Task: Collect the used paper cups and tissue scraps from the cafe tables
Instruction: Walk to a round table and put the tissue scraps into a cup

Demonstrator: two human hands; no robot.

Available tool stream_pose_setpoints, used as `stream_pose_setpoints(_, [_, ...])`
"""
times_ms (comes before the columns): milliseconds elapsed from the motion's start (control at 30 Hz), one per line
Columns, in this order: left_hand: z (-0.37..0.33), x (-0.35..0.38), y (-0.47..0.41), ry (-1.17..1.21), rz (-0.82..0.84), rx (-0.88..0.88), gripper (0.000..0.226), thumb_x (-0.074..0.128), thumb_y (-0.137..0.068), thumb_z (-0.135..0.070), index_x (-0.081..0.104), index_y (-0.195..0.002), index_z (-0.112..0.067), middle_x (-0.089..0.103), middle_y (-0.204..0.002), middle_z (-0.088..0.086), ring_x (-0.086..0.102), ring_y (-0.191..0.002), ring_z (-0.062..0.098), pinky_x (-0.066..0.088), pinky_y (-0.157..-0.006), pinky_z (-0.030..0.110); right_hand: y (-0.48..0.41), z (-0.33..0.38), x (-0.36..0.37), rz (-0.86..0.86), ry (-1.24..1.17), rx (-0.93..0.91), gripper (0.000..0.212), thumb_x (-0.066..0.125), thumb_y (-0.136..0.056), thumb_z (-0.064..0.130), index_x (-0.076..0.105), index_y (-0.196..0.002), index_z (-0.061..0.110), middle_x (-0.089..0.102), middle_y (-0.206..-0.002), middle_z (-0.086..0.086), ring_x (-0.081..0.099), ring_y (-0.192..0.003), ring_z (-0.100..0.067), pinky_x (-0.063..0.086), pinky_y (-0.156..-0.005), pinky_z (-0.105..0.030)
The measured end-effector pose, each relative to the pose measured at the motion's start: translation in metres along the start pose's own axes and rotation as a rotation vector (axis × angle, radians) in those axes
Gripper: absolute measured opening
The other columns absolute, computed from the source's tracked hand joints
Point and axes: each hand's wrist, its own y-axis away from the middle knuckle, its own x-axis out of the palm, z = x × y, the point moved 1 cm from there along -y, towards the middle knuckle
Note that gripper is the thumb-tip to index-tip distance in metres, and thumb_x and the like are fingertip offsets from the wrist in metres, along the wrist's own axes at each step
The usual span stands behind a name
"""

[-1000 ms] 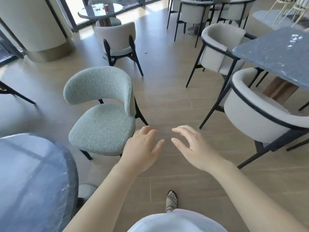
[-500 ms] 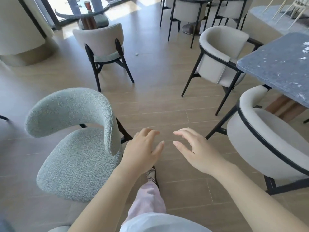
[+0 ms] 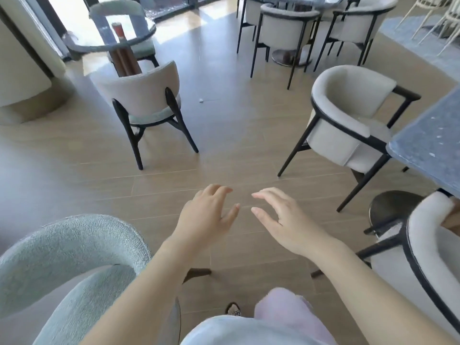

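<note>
My left hand (image 3: 207,215) and my right hand (image 3: 282,219) hover side by side over the wooden floor, both empty with fingers spread. Far ahead on the left, a red-brown paper cup (image 3: 118,31) stands on a round glass table (image 3: 84,44). A small white scrap (image 3: 201,100) lies on the floor beyond the beige chair. At the right edge a blue-grey stone table (image 3: 430,143) shows a few tiny white specks.
A beige chair (image 3: 146,95) stands between me and the round table. A grey-green chair (image 3: 67,257) is close on my left, and white armchairs (image 3: 348,113) (image 3: 433,250) line the right. More chairs surround a far table (image 3: 288,28). A curved pillar (image 3: 20,58) stands at the left.
The view has advanced across the floor: the grey-green chair slid down to the lower left and the round table with the cup came closer. Both hands stayed empty in front of me.
</note>
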Motion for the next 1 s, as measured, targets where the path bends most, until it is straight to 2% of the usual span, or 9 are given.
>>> stream_pose_setpoints(233, [0.03,0.001,-0.126,0.013,0.012,-0.037,0.045,0.04,-0.09,-0.05,0.044,-0.128,-0.026,0.045,-0.133,-0.007,0.047,-0.117,0.017,0.045,-0.088,0.036,-0.127,-0.049,-0.015,0.02,0.012,0.012,0.044,0.035,-0.087,0.055,0.049,-0.12,0.03,0.045,-0.122,0.019,0.048,-0.11,-0.007,0.046,-0.089,-0.035])
stream_pose_setpoints(367, [0.026,0.005,-0.232,0.054,0.01,-0.031,0.046,0.041,-0.09,-0.05,0.045,-0.128,-0.025,0.045,-0.134,-0.007,0.047,-0.117,0.018,0.046,-0.088,0.037,-0.217,-0.091,-0.037,0.0,0.029,0.007,0.04,0.042,-0.09,0.045,0.051,-0.123,0.023,0.048,-0.125,0.01,0.046,-0.115,-0.011,0.045,-0.087,-0.032])
stream_pose_setpoints(500, [0.019,-0.006,-0.343,0.023,0.034,-0.004,0.046,0.041,-0.09,-0.051,0.043,-0.129,-0.026,0.045,-0.132,-0.007,0.048,-0.116,0.019,0.045,-0.087,0.036,-0.305,-0.135,-0.082,0.001,0.042,0.043,0.039,0.042,-0.091,0.045,0.05,-0.123,0.023,0.046,-0.126,0.01,0.044,-0.116,-0.01,0.046,-0.088,-0.035])
stream_pose_setpoints(600, [0.021,-0.014,-0.412,-0.002,0.048,0.002,0.046,0.04,-0.09,-0.052,0.043,-0.129,-0.027,0.045,-0.132,-0.008,0.05,-0.113,0.018,0.045,-0.087,0.036,-0.364,-0.162,-0.112,0.005,0.065,0.047,0.042,0.037,-0.09,0.05,0.048,-0.123,0.027,0.045,-0.126,0.014,0.044,-0.108,-0.005,0.041,-0.089,-0.029])
stream_pose_setpoints(667, [0.026,-0.016,-0.452,0.004,0.05,-0.012,0.046,0.04,-0.09,-0.052,0.043,-0.128,-0.028,0.045,-0.132,-0.008,0.051,-0.111,0.017,0.045,-0.086,0.036,-0.4,-0.177,-0.125,0.024,0.071,0.062,0.042,0.037,-0.091,0.049,0.048,-0.124,0.026,0.044,-0.127,0.013,0.043,-0.113,-0.006,0.038,-0.09,-0.027])
stream_pose_setpoints(800, [0.04,-0.015,-0.515,0.034,0.082,-0.055,0.046,0.04,-0.09,-0.053,0.042,-0.129,-0.028,0.045,-0.132,-0.008,0.055,-0.104,0.018,0.046,-0.084,0.037,-0.468,-0.198,-0.137,0.07,0.091,0.062,0.04,0.038,-0.092,0.047,0.048,-0.125,0.025,0.044,-0.126,0.014,0.043,-0.105,-0.004,0.03,-0.08,-0.018])
stream_pose_setpoints(867, [0.053,-0.015,-0.546,0.046,0.097,-0.073,0.047,0.04,-0.089,-0.053,0.042,-0.129,-0.028,0.045,-0.132,-0.008,0.056,-0.101,0.018,0.046,-0.083,0.036,-0.504,-0.207,-0.139,0.105,0.101,0.053,0.04,0.038,-0.093,0.047,0.047,-0.125,0.025,0.044,-0.126,0.014,0.041,-0.104,-0.002,0.029,-0.079,-0.017])
stream_pose_setpoints(933, [0.071,-0.016,-0.58,0.059,0.097,-0.094,0.047,0.04,-0.089,-0.053,0.042,-0.129,-0.028,0.046,-0.131,-0.008,0.054,-0.104,0.018,0.045,-0.083,0.035,-0.544,-0.215,-0.138,0.126,0.098,0.042,0.04,0.039,-0.093,0.045,0.048,-0.125,0.023,0.044,-0.127,0.011,0.041,-0.112,-0.004,0.03,-0.084,-0.017])
stream_pose_setpoints(1000, [0.094,-0.018,-0.618,0.071,0.082,-0.115,0.047,0.04,-0.089,-0.053,0.043,-0.128,-0.028,0.046,-0.131,-0.008,0.051,-0.111,0.018,0.045,-0.085,0.035,-0.59,-0.222,-0.136,0.131,0.113,0.03,0.039,0.039,-0.093,0.045,0.048,-0.125,0.023,0.044,-0.127,0.012,0.042,-0.106,-0.003,0.029,-0.081,-0.016])
